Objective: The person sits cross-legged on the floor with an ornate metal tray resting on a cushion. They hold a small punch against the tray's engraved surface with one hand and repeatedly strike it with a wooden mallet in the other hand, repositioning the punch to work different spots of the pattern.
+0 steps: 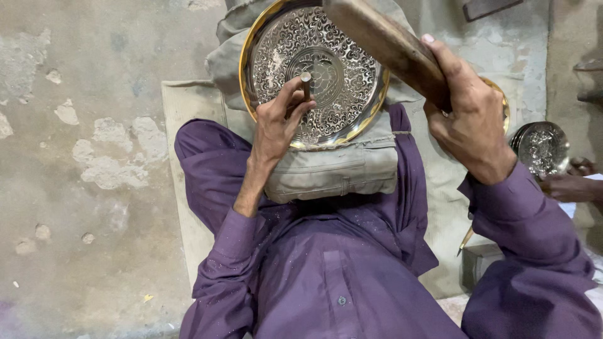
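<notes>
On the padded cushion (326,172), an engraved plate (342,81) (gold-rimmed), left hand (279,122) fingers pinching a punch (306,80), right hand (468,119) clenching a wooden mallet (383,41).

Two engraved metal plates (314,75) (541,148), one chisel (306,81), one wooden mallet (389,44), one padded cushion (333,169)

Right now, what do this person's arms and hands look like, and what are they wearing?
Both hands, left hand and right hand, are bare: no gloves, rings or watch visible. Long, loose purple sleeves of plain cloth, dusted with fine pale specks, end at the wrists.
</notes>
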